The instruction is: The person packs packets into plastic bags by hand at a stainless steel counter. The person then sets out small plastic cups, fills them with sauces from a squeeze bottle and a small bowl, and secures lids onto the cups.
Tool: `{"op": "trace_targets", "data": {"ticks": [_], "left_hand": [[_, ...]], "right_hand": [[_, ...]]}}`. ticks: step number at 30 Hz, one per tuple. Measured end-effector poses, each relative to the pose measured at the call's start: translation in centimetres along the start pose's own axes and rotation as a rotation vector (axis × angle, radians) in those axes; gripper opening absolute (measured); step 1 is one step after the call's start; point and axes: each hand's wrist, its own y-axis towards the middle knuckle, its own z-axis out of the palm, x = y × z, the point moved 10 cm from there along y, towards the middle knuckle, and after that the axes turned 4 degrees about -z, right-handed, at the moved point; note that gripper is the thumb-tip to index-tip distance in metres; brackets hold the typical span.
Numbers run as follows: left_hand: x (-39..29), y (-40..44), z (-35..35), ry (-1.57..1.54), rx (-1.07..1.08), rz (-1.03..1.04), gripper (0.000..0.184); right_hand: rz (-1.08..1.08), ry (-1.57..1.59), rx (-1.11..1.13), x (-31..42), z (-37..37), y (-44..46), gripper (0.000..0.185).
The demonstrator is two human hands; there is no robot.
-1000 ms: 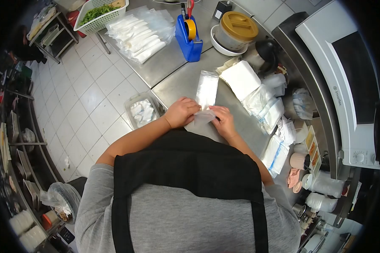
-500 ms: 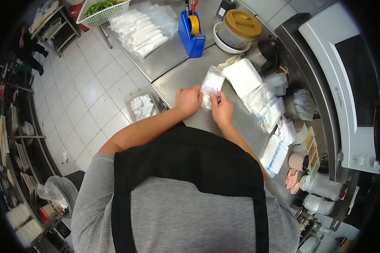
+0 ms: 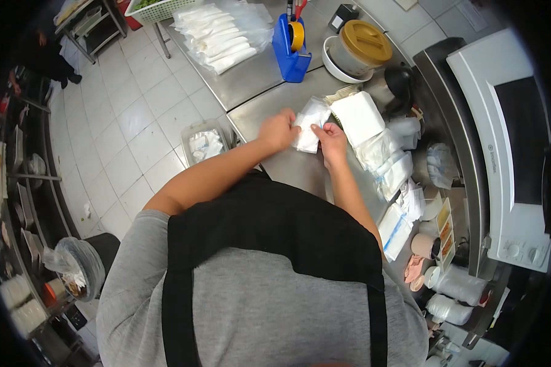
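Between my hands, over the steel counter, is a small clear plastic bag [image 3: 312,116] with something white and folded in it, perhaps a napkin. My left hand [image 3: 278,131] pinches its left edge, fingers curled. On the lower right side, my right hand [image 3: 331,142] grips it between thumb and fingers. Just right of the bag lies a stack of white napkins [image 3: 357,120]. Plastic-wrapped white bundles [image 3: 376,153] continue below that stack. Beyond the bag stands a blue tape dispenser [image 3: 292,55] with a yellow roll.
Rolled white packets [image 3: 223,40] lie on plastic at the counter's far left. A tub with a mustard-coloured lid [image 3: 365,41] sits in a white bowl. Beside the counter's left edge is a bin [image 3: 206,145] with crumpled plastic. A microwave [image 3: 508,147] is at right. Another person [image 3: 49,55] stands far left.
The bag now looks flatter and leans more to the right, with its lower edge straighter. My right hand has turned and shifted slightly. The whole view has also shifted a little.
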Motion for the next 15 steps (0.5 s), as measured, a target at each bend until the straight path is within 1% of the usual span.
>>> {"op": "trace_targets", "data": {"ticks": [1, 4, 7, 8, 9, 10, 11, 12, 13, 15], "left_hand": [[0.5, 0.2, -0.9, -0.147, -0.018, 0.007, 0.045], [1.7, 1.0, -1.6, -0.862, 0.068, -0.04, 0.069], [0.1, 0.9, -2.7, -1.183, 0.308, -0.026, 0.081], [0.5, 0.8, -3.7, -1.198, 0.238, -0.119, 0.068], [0.7, 1.1, -4.4, -1.221, 0.212, -0.102, 0.064], [1.1, 1.7, -5.1, -1.247, 0.184, -0.087, 0.06], [1.5, 2.0, -5.9, -1.272, 0.154, -0.07, 0.056], [1.9, 2.2, -6.9, -1.265, 0.11, -0.071, 0.045], [2.3, 2.2, -7.5, -1.249, 0.086, -0.088, 0.044], [3.1, 2.0, -8.8, -1.211, 0.039, -0.125, 0.042]], "right_hand": [[0.007, 0.034, 0.041, 0.3, 0.7, 0.0, 0.016], [0.028, 0.116, 0.173, 2.6, 3.3, -0.1, 0.016], [0.068, 0.135, 0.29, 4.6, 6.2, 0.4, 0.014], [0.101, 0.127, 0.308, 5.1, 7.1, 0.7, 0.013], [0.134, 0.119, 0.328, 5.3, 7.8, 1.3, 0.013], [0.142, 0.021, 0.406, 5.5, 8.4, 2.4, 0.015], [0.056, -0.069, 0.311, 6.7, 7.8, 4.4, 0.02], [-0.034, -0.158, 0.217, 9.0, 7.8, 6.1, 0.026], [-0.124, -0.245, 0.125, 10.9, 7.7, 7.6, 0.032], [-0.015, -0.409, 0.058, 10.8, 7.6, 11.4, 0.039]]}}
